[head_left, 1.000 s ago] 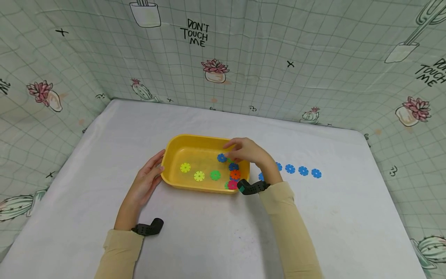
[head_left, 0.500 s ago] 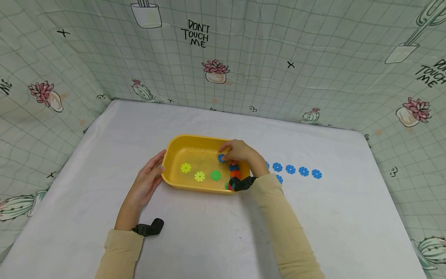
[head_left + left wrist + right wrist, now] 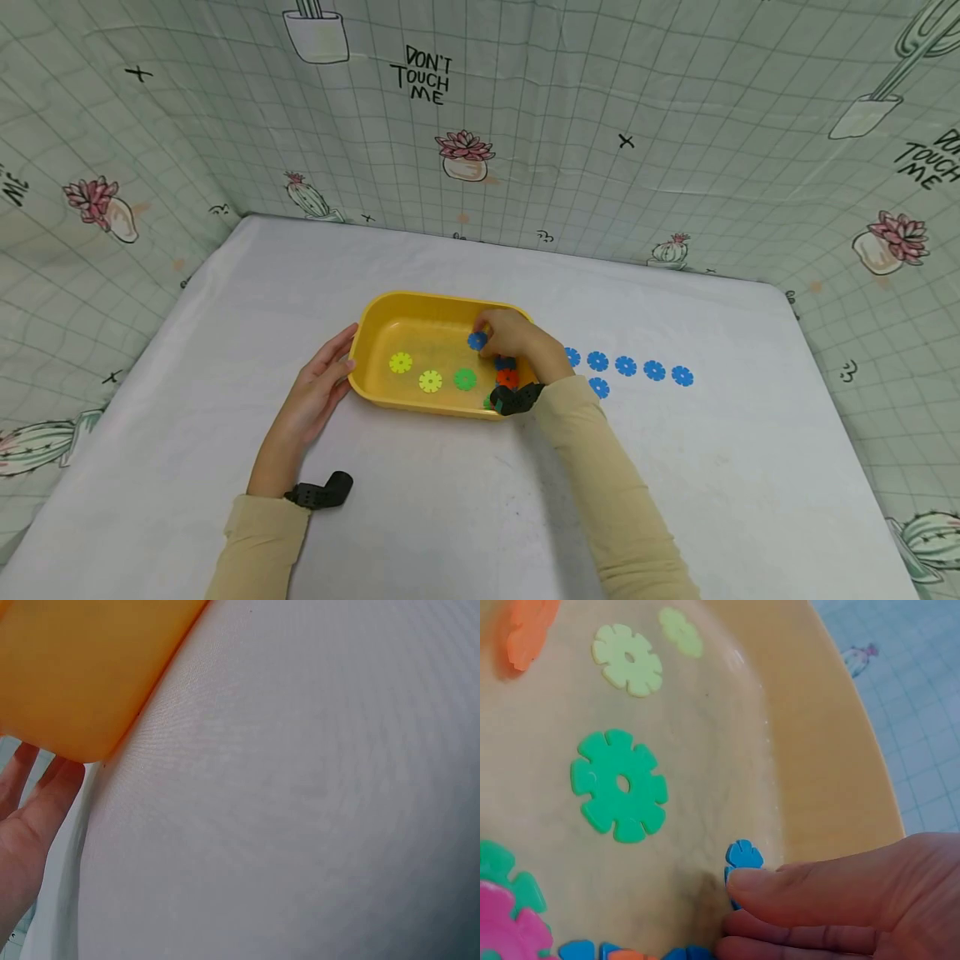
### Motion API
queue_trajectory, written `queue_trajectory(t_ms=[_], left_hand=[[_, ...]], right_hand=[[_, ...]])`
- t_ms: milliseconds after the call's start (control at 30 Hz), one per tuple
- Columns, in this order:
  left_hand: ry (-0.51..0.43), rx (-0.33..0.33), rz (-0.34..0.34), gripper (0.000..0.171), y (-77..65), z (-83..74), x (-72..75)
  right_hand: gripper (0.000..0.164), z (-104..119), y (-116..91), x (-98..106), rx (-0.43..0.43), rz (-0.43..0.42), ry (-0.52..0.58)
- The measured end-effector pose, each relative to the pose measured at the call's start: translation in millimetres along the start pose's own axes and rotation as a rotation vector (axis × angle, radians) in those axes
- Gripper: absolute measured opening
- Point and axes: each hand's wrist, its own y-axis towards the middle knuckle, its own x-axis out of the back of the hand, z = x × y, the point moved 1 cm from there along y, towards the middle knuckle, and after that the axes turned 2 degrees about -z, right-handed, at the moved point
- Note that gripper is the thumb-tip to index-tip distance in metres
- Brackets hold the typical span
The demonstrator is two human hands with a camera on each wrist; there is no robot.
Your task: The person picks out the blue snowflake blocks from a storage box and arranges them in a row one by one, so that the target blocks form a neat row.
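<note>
My left hand (image 3: 318,383) rests against the left end of a yellow plastic tray (image 3: 420,300), its fairly straight fingers touching the outside in the left wrist view. Inside the tray's right part, my right hand (image 3: 517,340) pinches a blue flower-shaped disc (image 3: 742,855) between thumb and fingers. Two yellow discs (image 3: 430,381) and a green disc (image 3: 465,379) lie apart on the tray floor. By the right wall, an orange-red disc (image 3: 507,378), a pink disc (image 3: 506,922) and other blue and green ones overlap, partly hidden by my right hand and wrist.
To the right of the tray, several blue discs (image 3: 626,365) lie in a row on the white tabletop (image 3: 750,467), with another blue disc (image 3: 598,387) in front of them. A patterned cloth (image 3: 540,125) hangs behind and around the table.
My right hand has moved slightly left and down inside the tray, and its fingers have closed on the blue disc. My left hand stays at the tray's left end.
</note>
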Motion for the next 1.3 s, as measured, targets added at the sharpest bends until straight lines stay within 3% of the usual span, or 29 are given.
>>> queue_trajectory(t_ms=[167,733,1000,1300], left_hand=[[0.005,0.003,-0.003,0.054,0.0,-0.1,-0.5],[0.000,-0.006,0.007,0.055,0.1,0.4,0.9],[-0.001,-0.004,0.010,0.055,-0.2,0.0,1.1],[0.003,-0.007,0.007,0.055,-0.4,0.1,1.1]], right_hand=[[0.039,0.1,-0.5,-0.4,-0.039,0.020,0.000],[0.035,1.4,0.9,0.3,-0.050,0.054,-0.044],[0.024,3.2,-0.8,-0.1,-0.081,0.086,0.002],[0.023,2.0,0.4,-1.5,-0.074,0.098,0.015]])
